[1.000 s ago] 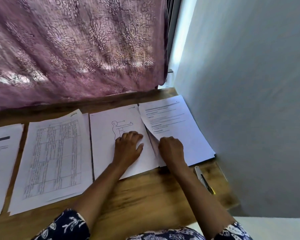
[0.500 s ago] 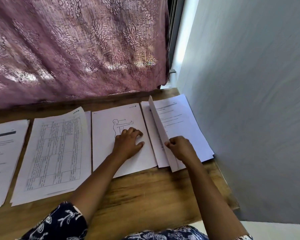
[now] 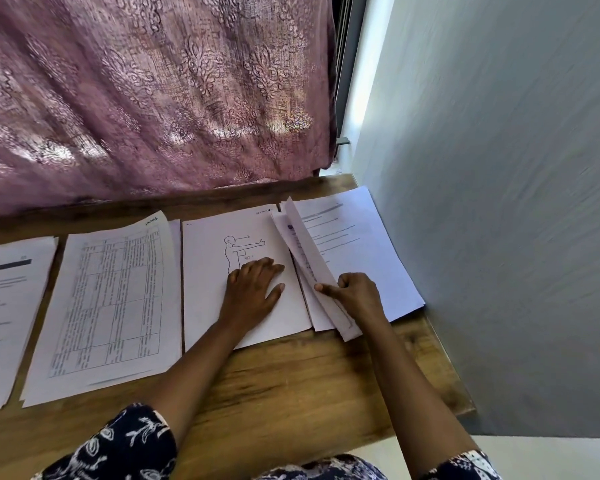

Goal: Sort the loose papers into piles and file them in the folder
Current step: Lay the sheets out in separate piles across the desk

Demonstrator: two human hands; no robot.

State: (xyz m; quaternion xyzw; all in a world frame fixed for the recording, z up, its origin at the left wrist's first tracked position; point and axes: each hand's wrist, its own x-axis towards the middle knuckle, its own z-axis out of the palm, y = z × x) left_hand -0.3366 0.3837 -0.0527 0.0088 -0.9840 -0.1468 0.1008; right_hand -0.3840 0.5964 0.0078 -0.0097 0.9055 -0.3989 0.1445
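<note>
Left hand (image 3: pixel 253 289) flat on drawing sheet (image 3: pixel 208 271), right hand (image 3: pixel 357 296) pinching edge of raised page (image 3: pixel 309 251)

Reaching forward with both forearms (image 3: pixel 194 368), bare below patterned sleeves (image 3: pixel 118 445). Laying left hand (image 3: pixel 253 289) flat, palm down, fingers straight and slightly spread. Curling right hand (image 3: pixel 355 296), thumb pointing left, pinching the raised sheet (image 3: pixel 309 251) between thumb and fingers.
</note>
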